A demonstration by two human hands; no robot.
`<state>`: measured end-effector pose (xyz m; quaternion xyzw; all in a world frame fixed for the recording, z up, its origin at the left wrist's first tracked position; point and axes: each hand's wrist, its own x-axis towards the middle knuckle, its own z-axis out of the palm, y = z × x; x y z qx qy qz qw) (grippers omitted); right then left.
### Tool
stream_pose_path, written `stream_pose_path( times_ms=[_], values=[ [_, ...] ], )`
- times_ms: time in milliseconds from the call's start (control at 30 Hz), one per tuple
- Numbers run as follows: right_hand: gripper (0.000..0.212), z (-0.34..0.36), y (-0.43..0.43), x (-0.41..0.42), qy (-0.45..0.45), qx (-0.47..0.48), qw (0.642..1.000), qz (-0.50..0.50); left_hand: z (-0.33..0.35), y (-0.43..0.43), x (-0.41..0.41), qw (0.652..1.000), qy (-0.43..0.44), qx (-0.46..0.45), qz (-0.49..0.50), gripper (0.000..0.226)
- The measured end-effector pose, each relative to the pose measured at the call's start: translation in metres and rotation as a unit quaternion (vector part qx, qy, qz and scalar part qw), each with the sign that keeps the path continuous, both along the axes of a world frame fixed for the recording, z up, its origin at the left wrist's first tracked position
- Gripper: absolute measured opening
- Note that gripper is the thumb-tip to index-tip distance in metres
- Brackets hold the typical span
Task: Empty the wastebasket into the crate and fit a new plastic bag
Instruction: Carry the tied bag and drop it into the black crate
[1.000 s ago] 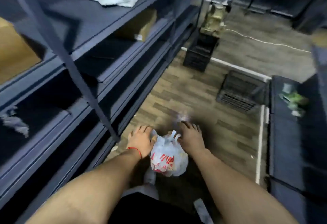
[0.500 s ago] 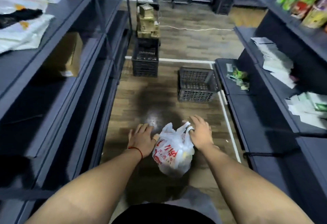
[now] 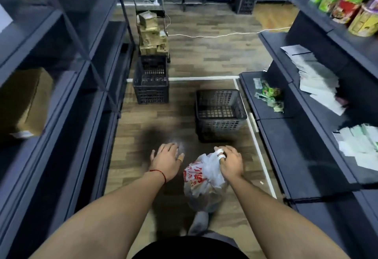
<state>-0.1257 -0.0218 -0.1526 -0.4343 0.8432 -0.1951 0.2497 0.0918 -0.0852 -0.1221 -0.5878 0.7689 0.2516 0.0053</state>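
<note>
right hand grips the top of the full white bag, handles looped over its fingers, bag near the black crate, on the person's side of it. left hand flat, fingers straight, holding nothing, also short of the crate, left of it.

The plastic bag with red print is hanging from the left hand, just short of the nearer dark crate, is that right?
No. The head view shows the plastic bag hanging from the right hand; the left hand is open beside it. It is indeed just short of the nearer dark crate.
</note>
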Motion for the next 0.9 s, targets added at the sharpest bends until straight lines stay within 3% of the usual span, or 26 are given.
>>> stream_pose_path(
  times_ms=[300,400,567,700,900],
  values=[
    [0.033,0.003,-0.099,-0.083,-0.045,-0.013,0.999,-0.019,0.0,-0.112,-0.086,1.0,0.002,0.011,-0.006,0.049],
    [0.053,0.009,-0.134,-0.101,-0.042,-0.008,0.999,-0.033,-0.009,-0.144,-0.108,1.0,0.004,0.028,-0.014,0.05],
    [0.029,-0.011,-0.207,-0.139,-0.078,-0.002,0.991,-0.112,-0.023,-0.221,-0.147,0.999,0.005,0.03,-0.034,0.048],
    [0.029,-0.017,-0.268,-0.171,-0.012,0.015,0.999,-0.048,-0.025,-0.291,-0.182,0.998,0.012,0.042,-0.046,0.045],
    [0.03,-0.006,-0.356,-0.211,0.033,0.017,0.999,-0.031,-0.031,-0.383,-0.214,0.996,0.02,0.068,-0.049,0.049]
  ],
)
